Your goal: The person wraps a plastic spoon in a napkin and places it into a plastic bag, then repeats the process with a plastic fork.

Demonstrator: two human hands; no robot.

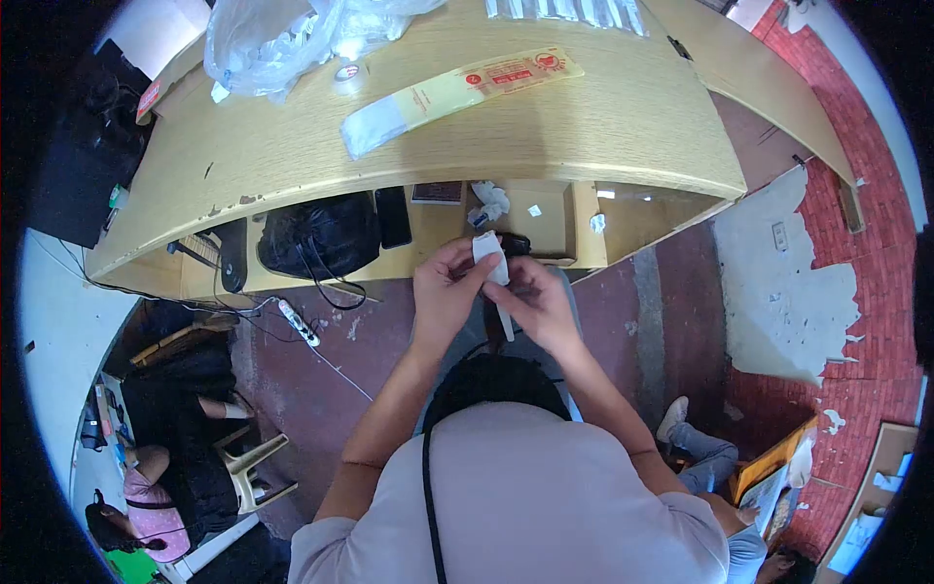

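Note:
A small white paper-like piece [489, 257] is held between my two hands, in front of the open shelf under the desk. My left hand [449, 292] pinches it from the left, thumb laid across its face. From the lower right, the closed fingers of my right hand [537, 300] grip its bottom end. Below them a narrow white strip [506, 323] hangs down; whether it joins the piece I cannot tell. Just behind the fingertips lies a dark object [516, 243] at the shelf edge, partly hidden. Crumpled white tissue [489, 202] rests a little farther back.
On the wooden desk [623, 127] lie a long yellow-and-white packet [462, 97], a tape roll [347, 76] and a plastic bag [272, 49]. The shelf holds a black bag [321, 238] and a phone [393, 217]. People sit at lower left [156, 496] and lower right [720, 467].

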